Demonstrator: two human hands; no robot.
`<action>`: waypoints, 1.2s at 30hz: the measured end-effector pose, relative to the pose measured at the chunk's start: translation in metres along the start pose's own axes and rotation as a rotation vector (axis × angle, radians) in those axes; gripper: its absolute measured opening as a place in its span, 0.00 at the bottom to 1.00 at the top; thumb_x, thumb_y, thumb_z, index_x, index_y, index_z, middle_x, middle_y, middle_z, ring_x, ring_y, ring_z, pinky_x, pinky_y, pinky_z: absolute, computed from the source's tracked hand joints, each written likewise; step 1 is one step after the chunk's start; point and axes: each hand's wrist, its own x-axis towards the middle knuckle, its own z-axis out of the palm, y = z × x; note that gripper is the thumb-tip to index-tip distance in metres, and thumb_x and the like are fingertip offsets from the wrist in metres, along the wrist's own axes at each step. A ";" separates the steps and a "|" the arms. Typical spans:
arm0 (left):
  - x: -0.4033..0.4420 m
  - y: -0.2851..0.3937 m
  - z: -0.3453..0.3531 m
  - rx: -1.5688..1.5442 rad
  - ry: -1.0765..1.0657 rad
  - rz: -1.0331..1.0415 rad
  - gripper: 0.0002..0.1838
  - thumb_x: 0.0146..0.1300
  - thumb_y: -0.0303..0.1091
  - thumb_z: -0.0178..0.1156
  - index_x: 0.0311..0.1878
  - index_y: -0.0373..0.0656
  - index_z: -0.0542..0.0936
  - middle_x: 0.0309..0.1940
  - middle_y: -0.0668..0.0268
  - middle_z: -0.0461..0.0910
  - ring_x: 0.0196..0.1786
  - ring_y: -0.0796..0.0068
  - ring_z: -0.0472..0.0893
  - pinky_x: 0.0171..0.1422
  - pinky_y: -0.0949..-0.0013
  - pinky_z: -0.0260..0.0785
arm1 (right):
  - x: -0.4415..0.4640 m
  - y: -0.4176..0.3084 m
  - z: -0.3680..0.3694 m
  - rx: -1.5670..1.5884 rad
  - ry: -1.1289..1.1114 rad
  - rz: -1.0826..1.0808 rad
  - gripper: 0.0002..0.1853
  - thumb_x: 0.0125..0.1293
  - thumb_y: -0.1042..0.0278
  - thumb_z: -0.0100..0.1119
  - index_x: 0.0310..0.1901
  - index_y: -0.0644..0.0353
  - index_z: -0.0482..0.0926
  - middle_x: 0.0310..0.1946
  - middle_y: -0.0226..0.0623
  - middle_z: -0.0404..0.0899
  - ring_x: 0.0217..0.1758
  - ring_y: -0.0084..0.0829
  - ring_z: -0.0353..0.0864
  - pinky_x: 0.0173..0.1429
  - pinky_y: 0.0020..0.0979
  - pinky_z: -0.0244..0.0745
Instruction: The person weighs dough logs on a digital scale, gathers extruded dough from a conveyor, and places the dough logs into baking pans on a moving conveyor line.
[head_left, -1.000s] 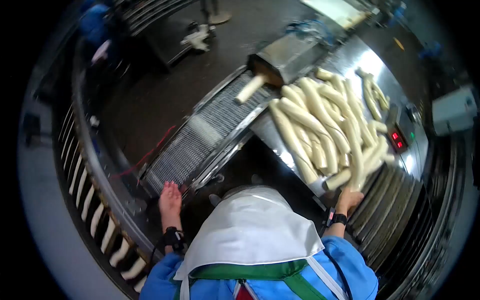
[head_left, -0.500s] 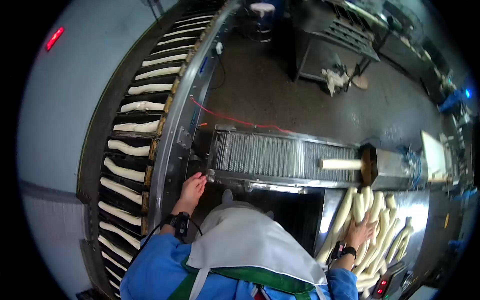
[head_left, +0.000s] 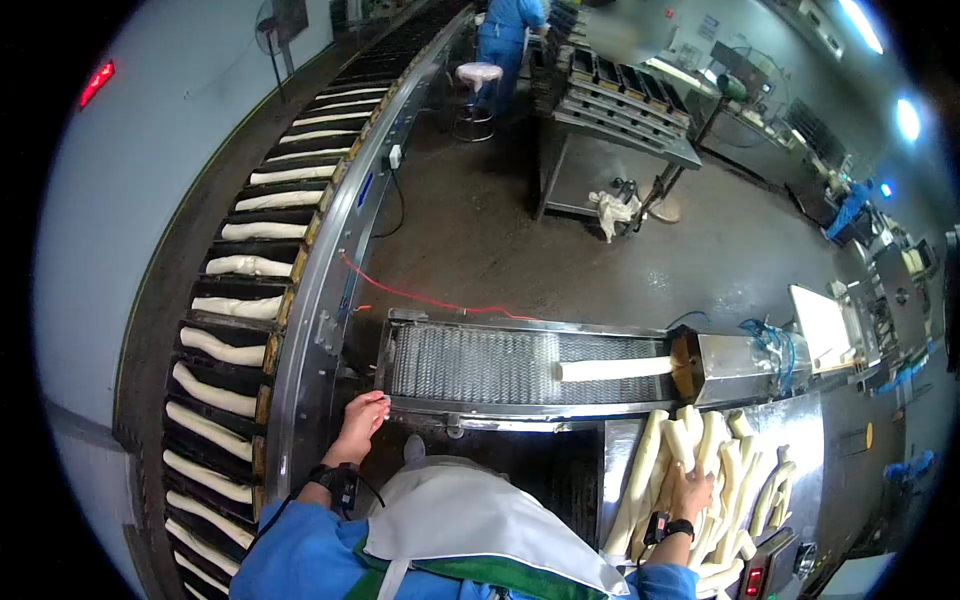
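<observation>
Leftward along the conveyor (head_left: 470, 370), the dough roll (head_left: 612, 371) had slid since the earlier frame. My left hand (head_left: 362, 420) hung by the conveyor's corner, my right hand (head_left: 690, 492) lay on the bench's (head_left: 806, 428) piled dough (head_left: 636, 485); I couldn't tell whether either grip pinched or spread.

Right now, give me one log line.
left hand: near conveyor corner | right hand: on dough pile | dough roll: on conveyor
</observation>
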 end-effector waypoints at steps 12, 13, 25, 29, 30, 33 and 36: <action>0.026 0.014 0.100 0.269 -0.453 0.097 0.15 0.58 0.26 0.60 0.50 0.41 0.76 0.37 0.66 0.80 0.38 0.81 0.78 0.44 0.74 0.70 | -0.087 0.060 -0.002 -0.152 0.083 -0.049 0.45 0.49 0.51 0.68 0.70 0.30 0.55 0.62 0.57 0.59 0.65 0.58 0.59 0.70 0.46 0.54; 0.034 0.011 0.110 0.301 -0.476 0.096 0.15 0.58 0.25 0.60 0.49 0.40 0.76 0.38 0.65 0.80 0.39 0.79 0.78 0.45 0.73 0.71 | -0.089 0.057 -0.005 -0.137 0.059 -0.037 0.45 0.51 0.52 0.67 0.70 0.28 0.53 0.62 0.62 0.59 0.66 0.58 0.58 0.70 0.48 0.53; 0.059 -0.016 0.212 1.118 -0.629 0.921 0.29 0.51 0.28 0.60 0.60 0.35 0.69 0.55 0.49 0.74 0.57 0.50 0.73 0.62 0.59 0.66 | -0.081 0.069 0.021 -0.184 0.066 0.009 0.39 0.58 0.43 0.59 0.70 0.29 0.53 0.65 0.59 0.55 0.67 0.56 0.57 0.67 0.53 0.54; 0.061 -0.011 0.206 1.294 -0.573 0.965 0.32 0.50 0.27 0.56 0.62 0.36 0.67 0.56 0.48 0.72 0.57 0.49 0.73 0.63 0.57 0.65 | -0.082 0.068 0.021 -0.179 0.062 0.010 0.39 0.59 0.42 0.58 0.70 0.28 0.52 0.66 0.59 0.53 0.67 0.57 0.57 0.66 0.53 0.55; 0.062 -0.010 0.204 1.326 -0.559 0.906 0.32 0.50 0.27 0.56 0.62 0.35 0.67 0.56 0.48 0.72 0.56 0.49 0.73 0.63 0.58 0.65 | -0.082 0.066 0.019 -0.177 0.062 0.009 0.39 0.59 0.42 0.58 0.70 0.28 0.52 0.66 0.59 0.53 0.67 0.57 0.57 0.66 0.53 0.55; 0.053 0.000 0.195 1.416 -0.548 0.880 0.29 0.52 0.28 0.53 0.61 0.39 0.68 0.53 0.51 0.74 0.54 0.51 0.75 0.60 0.54 0.66 | -0.083 0.061 0.015 -0.169 0.012 0.064 0.43 0.57 0.46 0.61 0.71 0.24 0.48 0.67 0.59 0.52 0.69 0.57 0.54 0.68 0.52 0.54; 0.045 0.005 0.184 1.435 -0.498 0.952 0.26 0.53 0.30 0.53 0.59 0.40 0.69 0.52 0.54 0.76 0.53 0.52 0.76 0.57 0.54 0.68 | -0.081 0.060 0.020 -0.185 0.024 0.066 0.42 0.57 0.46 0.61 0.71 0.24 0.48 0.67 0.58 0.51 0.69 0.57 0.54 0.68 0.52 0.55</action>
